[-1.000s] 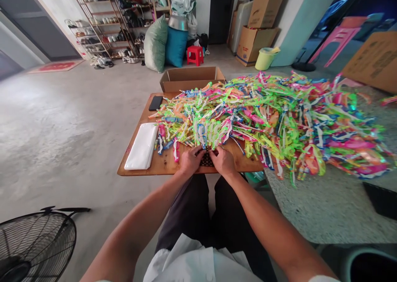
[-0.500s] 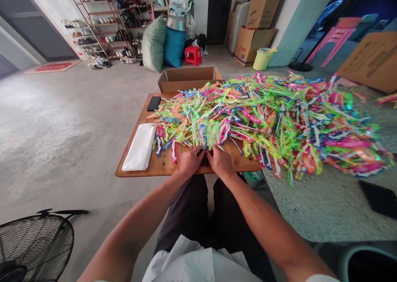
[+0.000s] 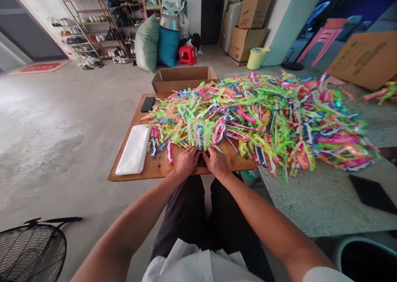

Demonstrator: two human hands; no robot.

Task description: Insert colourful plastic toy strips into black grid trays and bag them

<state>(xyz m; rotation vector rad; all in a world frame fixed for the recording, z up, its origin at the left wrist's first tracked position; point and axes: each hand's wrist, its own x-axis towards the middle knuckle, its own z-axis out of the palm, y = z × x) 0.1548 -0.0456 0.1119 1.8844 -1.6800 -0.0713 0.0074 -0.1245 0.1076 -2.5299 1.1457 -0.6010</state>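
My left hand point(image 3: 186, 162) and my right hand point(image 3: 215, 162) rest side by side at the near edge of a low wooden table point(image 3: 155, 171). Both have curled fingers pressed on a small dark perforated object point(image 3: 201, 162) that shows between them; most of it is hidden. Right beyond my fingers starts a big heap of bright plastic toys with ribbons point(image 3: 257, 116), green, pink, orange and blue, spreading right onto a speckled stone surface point(image 3: 325, 203).
A stack of clear plastic bags point(image 3: 133, 149) lies on the table's left, a black phone point(image 3: 147, 104) at its far left corner. An open cardboard box point(image 3: 182, 77) stands behind. A floor fan point(image 3: 31, 253) is at lower left, a dark tablet point(image 3: 370, 193) on the right.
My hands have drawn closer together over the dark object, hiding more of it. The camera has shifted a little, so the scene slid left.
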